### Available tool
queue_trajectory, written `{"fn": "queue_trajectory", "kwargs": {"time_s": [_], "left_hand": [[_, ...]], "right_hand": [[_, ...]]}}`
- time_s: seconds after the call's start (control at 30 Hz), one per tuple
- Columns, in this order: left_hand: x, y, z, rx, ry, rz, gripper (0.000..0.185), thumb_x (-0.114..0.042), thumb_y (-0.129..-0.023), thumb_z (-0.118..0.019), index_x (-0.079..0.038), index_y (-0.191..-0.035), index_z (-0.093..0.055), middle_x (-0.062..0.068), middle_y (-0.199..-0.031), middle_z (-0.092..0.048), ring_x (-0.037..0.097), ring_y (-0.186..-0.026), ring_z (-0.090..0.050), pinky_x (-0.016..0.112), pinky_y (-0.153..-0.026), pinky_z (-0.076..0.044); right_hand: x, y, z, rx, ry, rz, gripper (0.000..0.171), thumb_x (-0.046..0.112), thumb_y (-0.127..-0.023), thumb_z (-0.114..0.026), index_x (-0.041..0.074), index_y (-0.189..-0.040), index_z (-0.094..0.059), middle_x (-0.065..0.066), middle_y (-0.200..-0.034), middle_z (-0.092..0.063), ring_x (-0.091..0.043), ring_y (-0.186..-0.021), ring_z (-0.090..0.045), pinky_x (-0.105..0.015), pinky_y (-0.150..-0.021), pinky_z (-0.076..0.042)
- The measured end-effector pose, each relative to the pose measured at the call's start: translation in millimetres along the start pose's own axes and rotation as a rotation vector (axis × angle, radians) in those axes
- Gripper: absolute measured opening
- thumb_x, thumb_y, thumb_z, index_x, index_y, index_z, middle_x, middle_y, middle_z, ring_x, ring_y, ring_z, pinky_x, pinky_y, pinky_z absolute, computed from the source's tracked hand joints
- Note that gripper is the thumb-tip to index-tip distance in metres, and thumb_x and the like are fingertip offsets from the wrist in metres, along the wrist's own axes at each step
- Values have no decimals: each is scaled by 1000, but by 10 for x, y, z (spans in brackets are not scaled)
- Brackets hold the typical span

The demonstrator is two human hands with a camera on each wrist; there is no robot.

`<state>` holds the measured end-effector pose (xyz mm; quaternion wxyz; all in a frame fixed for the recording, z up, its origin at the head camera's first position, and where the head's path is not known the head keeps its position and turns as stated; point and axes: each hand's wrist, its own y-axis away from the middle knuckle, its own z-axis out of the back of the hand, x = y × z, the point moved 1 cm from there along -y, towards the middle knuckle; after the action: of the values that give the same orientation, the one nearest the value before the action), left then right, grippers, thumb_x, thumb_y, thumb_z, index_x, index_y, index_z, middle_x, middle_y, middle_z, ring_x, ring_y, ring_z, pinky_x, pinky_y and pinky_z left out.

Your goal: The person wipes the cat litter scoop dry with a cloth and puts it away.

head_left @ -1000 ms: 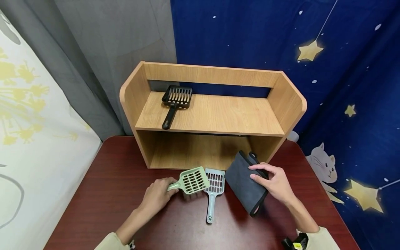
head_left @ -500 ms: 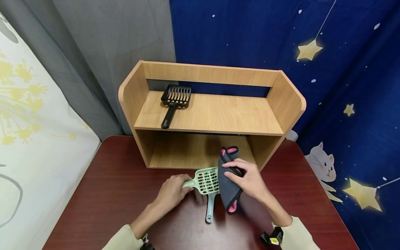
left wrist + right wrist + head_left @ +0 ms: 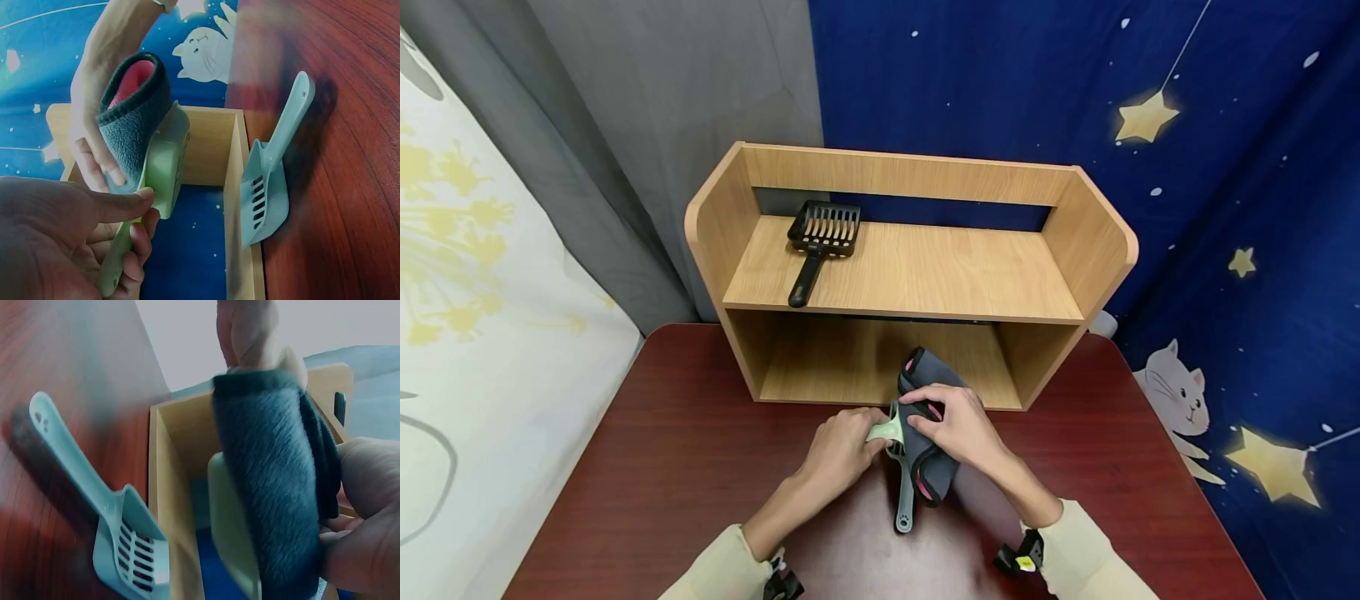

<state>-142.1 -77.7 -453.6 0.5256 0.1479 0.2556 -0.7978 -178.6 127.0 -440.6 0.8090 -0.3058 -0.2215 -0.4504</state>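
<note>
My left hand [image 3: 844,442] grips the handle of a green litter scoop [image 3: 164,169], thumb along the handle and fingers curled beneath. A folded dark grey cloth [image 3: 936,467] with black edging and a pink inner side lies against the scoop's head. My right hand [image 3: 958,425] pinches this cloth and presses it onto the scoop, hiding most of the slotted head in the head view. Below them a light blue litter scoop [image 3: 134,547] lies on the table, its handle toward me.
A wooden two-tier shelf [image 3: 910,275] stands at the back of the dark red table [image 3: 685,467]. On its upper tier, at the left, rests a black litter scoop [image 3: 820,237]. Grey and blue star-patterned curtains [image 3: 1187,208] hang behind.
My right hand has carried the cloth leftward onto the green scoop. My left hand has moved right with the scoop, whose head has become mostly covered. The blue and black scoops stay put.
</note>
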Motion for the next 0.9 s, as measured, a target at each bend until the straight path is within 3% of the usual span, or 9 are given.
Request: {"fn": "queue_trajectory", "kwargs": {"time_s": [0.1, 0.2, 0.4, 0.63, 0.77, 0.9], "left_hand": [[-4, -10, 18, 0, 1, -6, 16, -13, -86, -87, -11, -100, -77, 2, -92, -76, 15, -72, -67, 34, -58, -50], [0, -2, 32, 7, 1, -13, 16, -13, -87, -87, -11, -99, -78, 2, -93, -77, 16, -73, -68, 36, -59, -50], [7, 27, 70, 0, 28, -4, 17, -14, -86, -87, -10, -100, -79, 2, -94, -77, 15, -71, -65, 35, -57, -49], [-14, 19, -10, 37, 60, -7, 18, -16, -88, -86, -9, -103, -79, 2, -94, -77, 10, -67, -63, 29, -58, -48], [-34, -3, -31, 28, 83, -13, 17, -15, -89, -86, -9, -103, -78, 2, -94, -76, 11, -69, -65, 29, -59, -49], [-32, 0, -30, 21, 89, -29, 16, -13, -88, -86, -8, -101, -78, 2, -93, -76, 13, -73, -66, 29, -61, -50]], "right_hand": [[-59, 7, 56, 38, 19, -13, 28, 8, -85, -85, 19, -110, -83, 2, -109, -80, -10, -86, -66, -34, -81, -50], [-136, 29, 143, 43, 66, -19, 27, 6, -84, -84, 17, -109, -82, 1, -104, -79, -7, -72, -51, -27, -69, -44], [-191, 68, 259, -33, 106, -8, 28, 2, -81, -85, 16, -105, -83, 3, -93, -76, -4, -62, -40, -26, -60, -38], [-59, 74, 99, 29, 61, 31, 28, 7, -82, -87, 19, -107, -82, 3, -101, -79, -3, -66, -44, -25, -65, -42], [7, 61, 79, -32, 14, 15, 29, 8, -81, -89, 22, -105, -83, 6, -104, -80, -6, -83, -65, -29, -76, -50], [31, 46, 97, -47, -11, 41, 28, 7, -81, -89, 21, -105, -83, 6, -104, -80, -13, -101, -73, -33, -84, -55]]}}
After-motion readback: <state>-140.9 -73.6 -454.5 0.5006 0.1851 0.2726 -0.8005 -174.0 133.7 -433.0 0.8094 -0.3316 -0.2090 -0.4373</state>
